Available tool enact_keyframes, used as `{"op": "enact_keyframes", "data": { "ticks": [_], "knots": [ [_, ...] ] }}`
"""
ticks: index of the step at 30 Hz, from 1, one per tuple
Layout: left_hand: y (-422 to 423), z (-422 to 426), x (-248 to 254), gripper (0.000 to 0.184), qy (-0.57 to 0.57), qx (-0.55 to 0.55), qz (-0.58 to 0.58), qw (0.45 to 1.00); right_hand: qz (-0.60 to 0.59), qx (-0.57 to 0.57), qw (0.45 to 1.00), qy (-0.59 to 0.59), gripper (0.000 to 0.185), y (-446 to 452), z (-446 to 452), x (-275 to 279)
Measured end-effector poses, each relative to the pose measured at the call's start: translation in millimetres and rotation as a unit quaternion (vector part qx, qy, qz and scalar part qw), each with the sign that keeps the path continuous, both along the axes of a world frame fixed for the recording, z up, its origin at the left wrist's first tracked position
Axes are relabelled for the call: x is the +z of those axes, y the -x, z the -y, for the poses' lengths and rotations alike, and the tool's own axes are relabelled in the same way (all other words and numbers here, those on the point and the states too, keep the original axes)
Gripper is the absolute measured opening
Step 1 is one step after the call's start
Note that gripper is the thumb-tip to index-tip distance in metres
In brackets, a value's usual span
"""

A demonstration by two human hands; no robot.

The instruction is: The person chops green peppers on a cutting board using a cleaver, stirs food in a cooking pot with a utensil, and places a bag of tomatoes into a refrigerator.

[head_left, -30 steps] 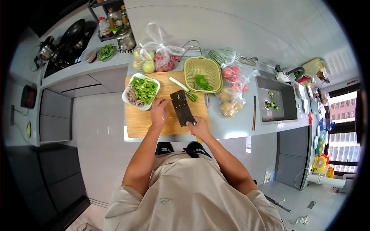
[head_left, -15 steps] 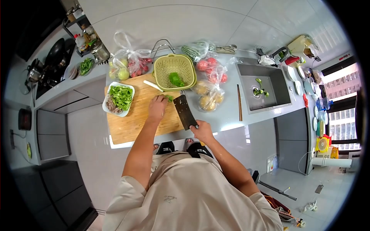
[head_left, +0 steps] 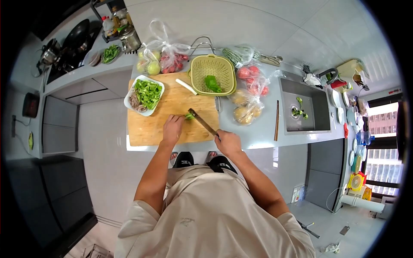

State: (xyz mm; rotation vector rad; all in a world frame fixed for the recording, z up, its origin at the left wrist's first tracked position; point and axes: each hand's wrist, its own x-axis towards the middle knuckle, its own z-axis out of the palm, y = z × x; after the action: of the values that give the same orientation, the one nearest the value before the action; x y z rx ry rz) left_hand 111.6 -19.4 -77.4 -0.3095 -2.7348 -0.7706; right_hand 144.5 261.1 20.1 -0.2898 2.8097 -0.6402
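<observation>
My left hand (head_left: 173,129) is closed over the wooden cutting board (head_left: 157,127), its fingertips pinching a small piece of green pepper (head_left: 189,116). In my right hand (head_left: 228,142) is the handle of a dark cleaver (head_left: 204,123). The blade stands nearly edge-on, its far end at the green piece just right of my left fingertips. Part of that piece is hidden by my fingers and the blade. At the board's back left, a white dish (head_left: 160,95) holds sliced green pepper (head_left: 148,93) and sliced meat (head_left: 135,102).
A white stalk (head_left: 186,86) lies near a yellow-green colander (head_left: 198,73) holding a green pepper (head_left: 212,84). Bagged potatoes (head_left: 246,112) and tomatoes (head_left: 250,77) stand to the right. Beyond are chopsticks (head_left: 276,120) and a sink (head_left: 316,107) with green scraps.
The cleaver has turned from broad side up to nearly edge-on, and its blade has come to the green piece. My left hand is nearer the board's front. The camera view has shifted.
</observation>
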Motion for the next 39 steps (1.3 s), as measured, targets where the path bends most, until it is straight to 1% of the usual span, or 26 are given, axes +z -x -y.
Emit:
{"op": "enact_keyframes", "data": {
  "ticks": [1, 2, 4, 5, 7, 11, 14, 16, 18, 20, 22, 24, 26, 28, 29, 34, 36, 38, 39],
  "knots": [
    [0, 0, -2, 0.031, -0.01, -0.004, 0.003, 1.0, -0.041, 0.027, 0.999, -0.003, 0.016, 1, 2, 0],
    [-1, 0, -3, 0.031, -0.019, -0.009, 0.007, 1.0, -0.04, 0.03, 0.999, -0.007, 0.016, 3, 4, -1],
    [-2, 0, -5, 0.033, -0.024, -0.004, 0.004, 1.0, -0.068, 0.067, 0.993, -0.065, 0.011, 10, 7, 0],
    [-1, 1, -5, 0.035, -0.026, -0.001, 0.001, 1.0, -0.068, 0.069, 0.993, -0.068, 0.011, 13, 7, 0],
    [0, 2, -5, 0.037, -0.021, -0.006, 0.01, 1.0, -0.104, 0.099, 0.986, -0.082, 0.009, 19, 7, 4],
    [1, 6, -5, 0.04, -0.006, -0.015, 0.022, 1.0, -0.106, 0.133, 0.979, -0.114, 0.009, 27, 10, 13],
    [2, 7, -13, 0.04, -0.012, -0.016, 0.019, 1.0, -0.071, 0.136, 0.981, -0.121, 0.01, 32, 17, 15],
    [1, 8, -9, 0.039, -0.005, -0.017, 0.015, 1.0, -0.017, 0.132, 0.983, -0.125, 0.012, 34, 24, 10],
    [2, 6, -5, 0.039, 0.002, -0.02, 0.008, 1.0, 0.004, 0.127, 0.984, -0.127, 0.014, 40, 28, 5],
    [0, 6, 0, 0.038, -0.03, -0.01, -0.016, 0.999, 0.021, 0.124, 0.984, -0.126, 0.016, 46, 28, 0],
    [-1, 3, -3, 0.038, -0.034, 0.006, -0.007, 0.999, 0.041, 0.069, 0.991, -0.102, 0.018, 50, 24, -2],
    [-1, 1, -4, 0.038, -0.039, 0.027, 0.006, 0.999, 0.033, 0.068, 0.993, -0.095, 0.018, 47, 19, -3],
    [-2, 2, -5, 0.039, -0.043, 0.019, -0.028, 0.999, 0.028, 0.07, 0.993, -0.087, 0.019, 38, 17, -4],
    [-2, 3, -6, 0.039, -0.032, 0.019, -0.02, 0.999, 0.04, 0.086, 0.99, -0.101, 0.018, 31, 23, 23],
    [-2, 3, -6, 0.039, -0.022, 0.017, -0.013, 1.0, 0.04, 0.086, 0.99, -0.101, 0.018, 30, 24, 23],
    [-1, 4, -5, 0.037, 0.004, 0.021, -0.018, 1.0, 0.03, 0.1, 0.989, -0.106, 0.017, 29, 33, 11],
    [-2, 4, -4, 0.036, 0.008, 0.02, -0.013, 1.0, 0.04, 0.097, 0.988, -0.109, 0.018, 30, 36, 4],
    [-4, 9, -6, 0.035, 0.001, 0.014, -0.038, 0.999, 0.047, 0.095, 0.988, -0.111, 0.019, 34, 36, -2],
    [-5, 11, -10, 0.035, 0.002, 0.014, -0.039, 0.999, 0.059, 0.077, 0.99, -0.105, 0.02, 37, 34, -2]
  ]
}}
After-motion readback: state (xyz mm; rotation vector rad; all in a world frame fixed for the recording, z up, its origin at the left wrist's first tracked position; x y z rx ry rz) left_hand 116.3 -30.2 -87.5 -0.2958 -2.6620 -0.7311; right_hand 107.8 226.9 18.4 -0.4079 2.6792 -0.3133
